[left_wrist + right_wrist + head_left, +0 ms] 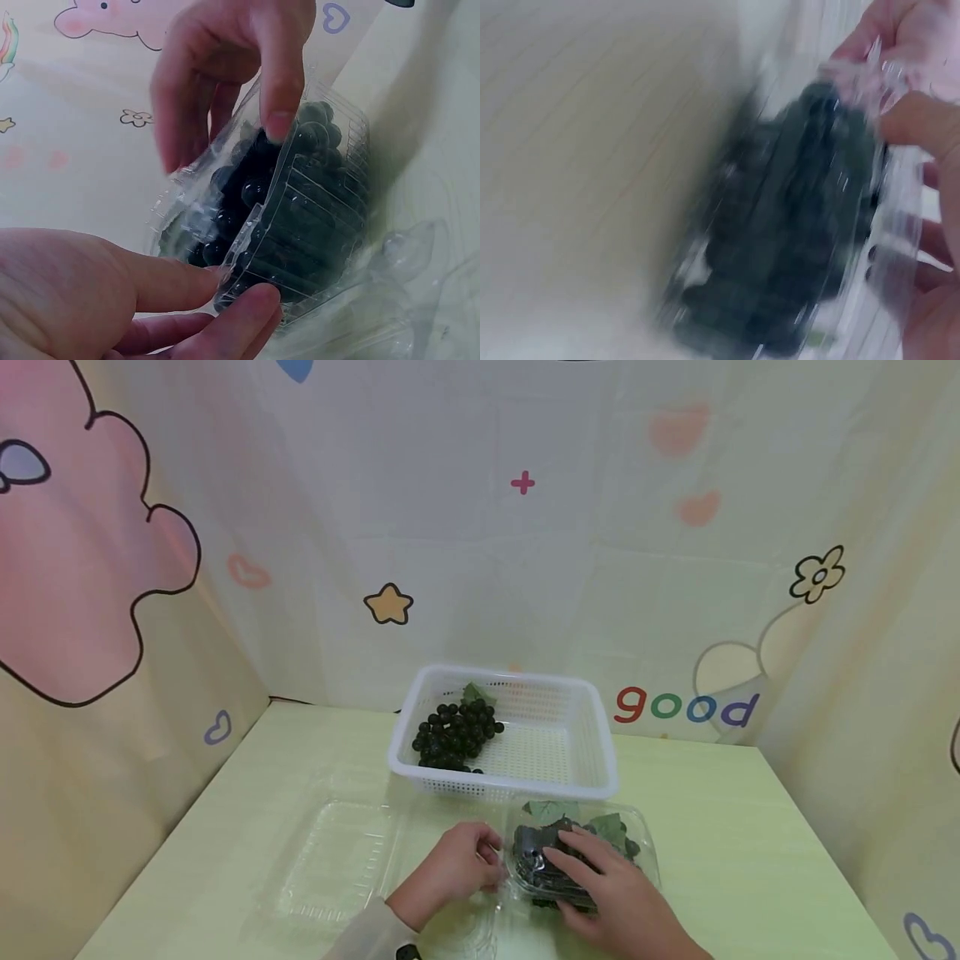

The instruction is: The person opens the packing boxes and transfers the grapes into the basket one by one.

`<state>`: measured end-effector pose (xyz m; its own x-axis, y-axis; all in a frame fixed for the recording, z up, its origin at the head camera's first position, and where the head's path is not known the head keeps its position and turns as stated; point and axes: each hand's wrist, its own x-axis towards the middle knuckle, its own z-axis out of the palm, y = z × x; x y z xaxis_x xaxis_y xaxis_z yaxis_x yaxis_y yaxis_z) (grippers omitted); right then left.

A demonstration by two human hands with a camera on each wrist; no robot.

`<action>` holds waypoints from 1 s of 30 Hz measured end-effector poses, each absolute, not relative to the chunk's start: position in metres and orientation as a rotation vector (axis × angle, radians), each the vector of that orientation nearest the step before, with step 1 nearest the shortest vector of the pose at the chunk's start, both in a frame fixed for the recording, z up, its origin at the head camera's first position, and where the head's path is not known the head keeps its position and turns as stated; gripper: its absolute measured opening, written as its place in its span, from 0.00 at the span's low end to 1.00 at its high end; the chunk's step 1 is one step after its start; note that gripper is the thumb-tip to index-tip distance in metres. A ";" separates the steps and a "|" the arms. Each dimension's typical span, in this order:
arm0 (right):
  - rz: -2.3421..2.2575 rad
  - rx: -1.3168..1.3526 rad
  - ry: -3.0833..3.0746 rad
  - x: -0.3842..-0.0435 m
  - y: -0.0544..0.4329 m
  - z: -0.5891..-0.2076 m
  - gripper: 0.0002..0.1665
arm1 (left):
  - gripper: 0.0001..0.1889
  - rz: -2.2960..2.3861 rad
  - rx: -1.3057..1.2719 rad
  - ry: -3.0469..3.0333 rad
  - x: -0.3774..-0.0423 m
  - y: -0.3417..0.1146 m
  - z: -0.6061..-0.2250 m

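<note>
A clear plastic clamshell box point(645, 843) stands at the near right, with dark grapes point(307, 217) and green leaves point(551, 811) inside. At its left edge my left hand point(468, 860) pinches the plastic rim between thumb and fingers. Over the top spreads my right hand point(618, 893), its fingers across the lid point(202, 210) and its thumb at the near side. Dark fruit fills the box beside the lid's edge in the left wrist view. The right wrist view is blurred, showing the grapes through the plastic beside my right thumb point(919, 124).
A white plastic basket point(603, 735) stands behind the box, with a bunch of dark grapes point(457, 735) in its left part. Another clear plastic container point(330, 860) lies open on the table point(750, 860) at left. Patterned cloth point(465, 527) hangs behind.
</note>
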<state>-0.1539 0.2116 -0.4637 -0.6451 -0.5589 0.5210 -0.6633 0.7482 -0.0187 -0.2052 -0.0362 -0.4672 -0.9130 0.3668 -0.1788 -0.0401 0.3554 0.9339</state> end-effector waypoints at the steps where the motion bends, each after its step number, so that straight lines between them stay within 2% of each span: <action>1: 0.269 0.917 -2.436 -0.153 0.218 -0.465 0.42 | 0.13 1.580 0.277 2.261 -0.205 -0.036 -0.467; 11: 0.098 0.839 -2.618 -0.145 0.266 -0.449 0.41 | 0.12 1.586 0.255 2.259 -0.203 -0.035 -0.465; 20: 0.293 0.662 -3.104 -0.147 0.267 -0.429 0.40 | 0.12 1.592 0.262 2.263 -0.202 -0.033 -0.463; 30: 0.302 0.790 -3.104 -0.157 0.272 -0.416 0.37 | 0.12 1.535 0.299 2.318 -0.203 -0.035 -0.465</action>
